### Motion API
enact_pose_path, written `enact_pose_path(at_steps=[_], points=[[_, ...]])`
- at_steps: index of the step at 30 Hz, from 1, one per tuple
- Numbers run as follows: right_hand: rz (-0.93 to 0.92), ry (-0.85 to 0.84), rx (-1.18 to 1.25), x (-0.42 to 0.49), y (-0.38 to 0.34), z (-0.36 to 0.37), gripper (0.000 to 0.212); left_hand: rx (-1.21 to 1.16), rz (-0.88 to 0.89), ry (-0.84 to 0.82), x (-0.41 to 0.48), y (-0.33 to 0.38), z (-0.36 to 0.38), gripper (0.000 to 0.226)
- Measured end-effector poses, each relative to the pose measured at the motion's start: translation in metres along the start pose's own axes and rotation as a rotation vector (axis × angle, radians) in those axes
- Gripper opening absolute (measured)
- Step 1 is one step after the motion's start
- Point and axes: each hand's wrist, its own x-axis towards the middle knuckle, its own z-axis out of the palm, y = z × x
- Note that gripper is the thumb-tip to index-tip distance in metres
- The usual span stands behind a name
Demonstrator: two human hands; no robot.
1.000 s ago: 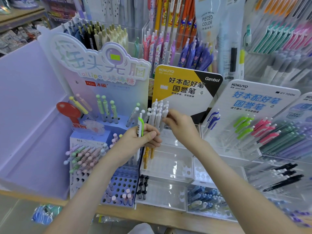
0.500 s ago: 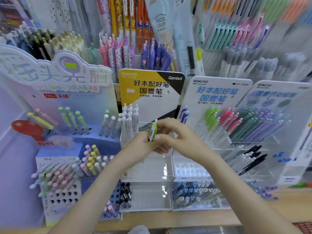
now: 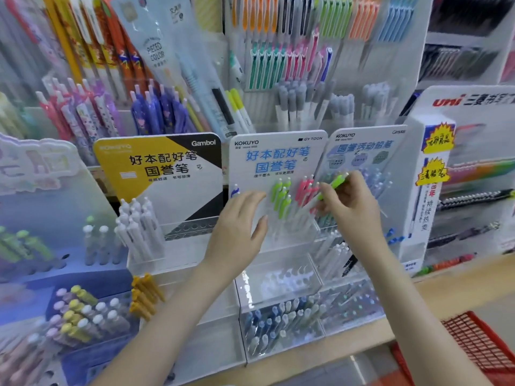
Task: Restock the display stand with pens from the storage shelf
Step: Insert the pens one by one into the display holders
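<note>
head view: we see a green pen held over the kokuyo display stand.
the right hand (image 3: 352,210) pinches a green-clipped pen (image 3: 333,186) between thumb and fingertips. the pen is tilted, clip end up and to the right, and its pale barrel slants down toward the pink pens (image 3: 305,190) in the top tier of the clear display stand (image 3: 278,277). the left hand (image 3: 239,227) is wide, fingers loosely spread and holding nothing, in front of that tier just beside the standing green pens (image 3: 281,199). we cannot tell whether it touches the stand. a red basket (image 3: 473,344) sits at lower right.
</note>
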Motion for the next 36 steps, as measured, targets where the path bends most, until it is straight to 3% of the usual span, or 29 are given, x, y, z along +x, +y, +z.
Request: enact_pose_path(at_steps=[5,7,10,14,25,27,31,36], points=[[-0.06,0.043,-0.084,0.002,0.015,0.011,0.015,0.216,0.221,0.099,-0.005,-0.012,0.016,0.03],[-0.079,0.016,-0.136,0.003,0.018,0.017,0.023,0.299,0.215,0.103,-0.009,-0.017,0.017,0.032],[-0.069,-0.058,-0.171,0.004,0.02,0.026,0.009,0.368,0.144,0.049,-0.009,-0.026,0.018,0.042],[-0.083,-0.061,-0.201,0.011,0.02,0.032,0.01,0.359,0.108,-0.022,-0.009,-0.033,0.021,0.052],[-0.065,-0.215,-0.227,0.028,0.013,0.02,0.01,0.333,0.129,-0.011,-0.013,-0.037,0.023,0.053],[-0.117,-0.272,-0.373,0.033,0.012,0.015,0.012,0.322,0.134,-0.011,-0.014,-0.039,0.022,0.051],[-0.302,-0.234,-0.67,0.046,0.015,0.007,0.022,0.3,0.147,-0.007,-0.013,-0.04,0.021,0.049],[-0.434,-0.338,-0.709,0.05,0.023,0.012,0.026,0.313,0.171,0.015,-0.007,-0.042,0.022,0.046]])
